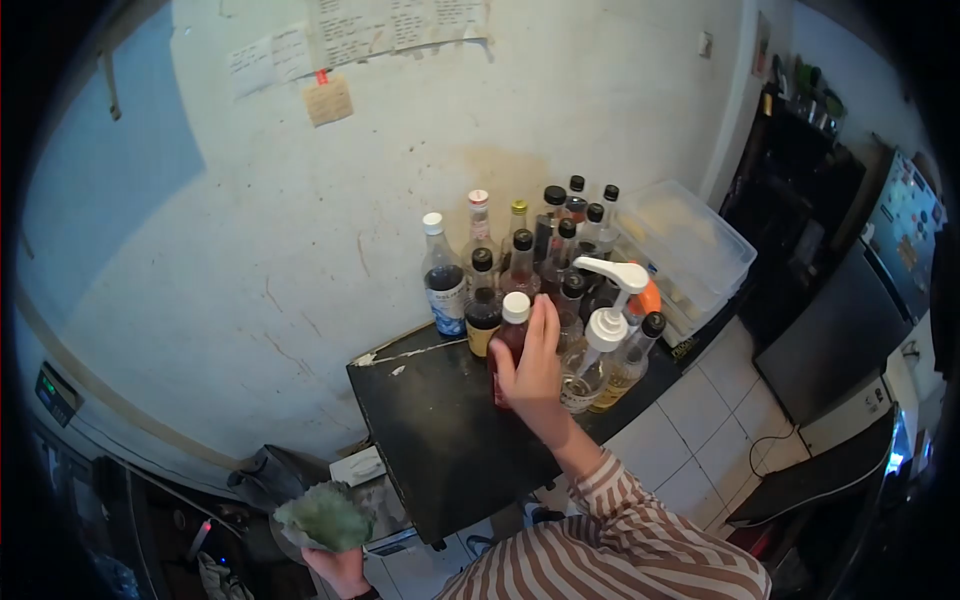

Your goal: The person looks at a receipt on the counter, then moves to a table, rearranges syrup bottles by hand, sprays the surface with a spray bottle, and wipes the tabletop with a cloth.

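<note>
My right hand (535, 372) is around a dark red bottle (506, 352) with a white cap, thumb on one side and fingers on the other. The bottle stands upright at the front of a group of bottles on the black tabletop (450, 440). Close by are a clear pump bottle (585, 375) with a white pump head and a dark bottle (482, 310) with a yellowish label. Low on the left, off the table's edge, my left hand (338, 568) holds a crumpled green cloth (328, 517); the cloth covers most of its fingers.
Several more bottles, among them a blue-labelled one (445, 290), crowd the table's back near the wall. A clear plastic box (690, 255) sits behind them at the right. A grey fridge (840, 330) stands farther right on the tiled floor (690, 440). Papers (400, 25) hang on the wall.
</note>
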`<state>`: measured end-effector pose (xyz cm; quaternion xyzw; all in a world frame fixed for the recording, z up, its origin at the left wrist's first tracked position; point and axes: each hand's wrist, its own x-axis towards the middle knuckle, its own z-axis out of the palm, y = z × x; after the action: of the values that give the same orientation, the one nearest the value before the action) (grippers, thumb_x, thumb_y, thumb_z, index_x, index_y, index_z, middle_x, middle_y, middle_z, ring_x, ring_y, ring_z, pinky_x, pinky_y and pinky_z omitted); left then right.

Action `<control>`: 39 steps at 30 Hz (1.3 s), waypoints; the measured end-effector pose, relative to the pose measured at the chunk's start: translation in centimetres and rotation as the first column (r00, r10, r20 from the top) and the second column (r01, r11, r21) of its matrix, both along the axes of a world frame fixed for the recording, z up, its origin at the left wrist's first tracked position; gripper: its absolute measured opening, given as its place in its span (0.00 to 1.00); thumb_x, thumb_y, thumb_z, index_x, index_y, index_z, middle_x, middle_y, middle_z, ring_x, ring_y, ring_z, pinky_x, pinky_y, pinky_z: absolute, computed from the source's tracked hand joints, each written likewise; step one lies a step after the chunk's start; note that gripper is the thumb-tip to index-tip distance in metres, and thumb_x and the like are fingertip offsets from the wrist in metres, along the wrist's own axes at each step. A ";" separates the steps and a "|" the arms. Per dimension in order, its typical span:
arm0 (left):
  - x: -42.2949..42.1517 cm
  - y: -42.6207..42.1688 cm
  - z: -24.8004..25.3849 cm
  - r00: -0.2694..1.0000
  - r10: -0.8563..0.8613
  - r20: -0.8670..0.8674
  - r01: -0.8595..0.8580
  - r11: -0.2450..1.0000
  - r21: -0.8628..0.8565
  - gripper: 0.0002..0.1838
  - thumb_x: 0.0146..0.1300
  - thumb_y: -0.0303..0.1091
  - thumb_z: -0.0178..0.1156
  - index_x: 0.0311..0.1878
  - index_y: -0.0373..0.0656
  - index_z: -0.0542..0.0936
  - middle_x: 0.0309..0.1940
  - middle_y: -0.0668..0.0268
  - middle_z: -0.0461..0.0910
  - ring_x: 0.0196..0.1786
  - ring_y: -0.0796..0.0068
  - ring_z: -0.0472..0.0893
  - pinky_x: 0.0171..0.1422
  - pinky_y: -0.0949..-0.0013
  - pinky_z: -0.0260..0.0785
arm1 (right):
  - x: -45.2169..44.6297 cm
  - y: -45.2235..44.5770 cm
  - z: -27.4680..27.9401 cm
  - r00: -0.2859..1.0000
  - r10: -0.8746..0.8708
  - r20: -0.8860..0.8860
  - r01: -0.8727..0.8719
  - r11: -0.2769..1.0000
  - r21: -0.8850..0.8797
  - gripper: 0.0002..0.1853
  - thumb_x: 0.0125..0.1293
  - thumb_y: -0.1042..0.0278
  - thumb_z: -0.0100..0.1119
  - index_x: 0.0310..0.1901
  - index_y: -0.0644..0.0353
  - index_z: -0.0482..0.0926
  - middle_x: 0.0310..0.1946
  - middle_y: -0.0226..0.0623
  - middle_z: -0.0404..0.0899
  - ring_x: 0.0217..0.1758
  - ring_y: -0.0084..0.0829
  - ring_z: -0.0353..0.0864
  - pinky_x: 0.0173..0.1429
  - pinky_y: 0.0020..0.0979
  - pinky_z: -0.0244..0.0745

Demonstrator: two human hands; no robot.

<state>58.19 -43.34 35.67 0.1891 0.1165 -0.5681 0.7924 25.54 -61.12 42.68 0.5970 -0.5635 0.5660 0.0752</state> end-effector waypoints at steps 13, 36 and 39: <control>-1.3 -3.9 -3.1 0.337 -0.033 0.941 0.139 0.990 -0.015 0.27 0.66 0.28 0.52 0.70 0.49 0.66 0.61 0.61 0.73 0.63 0.59 0.72 0.70 0.55 0.61 | -25.3 3.8 -2.3 0.989 -0.057 0.133 0.046 0.995 0.083 0.31 0.52 0.74 0.64 0.60 0.61 0.72 0.54 0.40 0.75 0.56 0.33 0.74 0.55 0.34 0.68; -1.0 4.3 -1.5 -0.375 -0.841 0.389 0.029 0.409 0.912 0.17 0.60 0.43 0.61 0.39 0.36 0.84 0.23 0.61 0.81 0.29 0.78 0.76 0.37 0.69 0.69 | -26.2 11.8 1.0 0.893 0.308 0.330 -0.401 0.876 0.268 0.27 0.59 0.70 0.62 0.61 0.66 0.69 0.54 0.39 0.72 0.47 0.25 0.77 0.50 0.26 0.74; 0.8 4.1 -2.9 0.088 -0.847 0.524 0.162 0.531 0.832 0.23 0.68 0.48 0.56 0.37 0.33 0.84 0.28 0.63 0.83 0.32 0.78 0.77 0.40 0.70 0.69 | -21.1 15.4 2.3 0.814 0.466 0.347 -0.580 0.691 0.431 0.29 0.54 0.72 0.65 0.58 0.66 0.72 0.51 0.41 0.76 0.39 0.25 0.79 0.45 0.26 0.75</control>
<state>58.95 -39.20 32.81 0.7313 -0.2639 -0.5377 0.3262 4.39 -45.77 44.94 0.6670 -0.5041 0.4501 -0.3136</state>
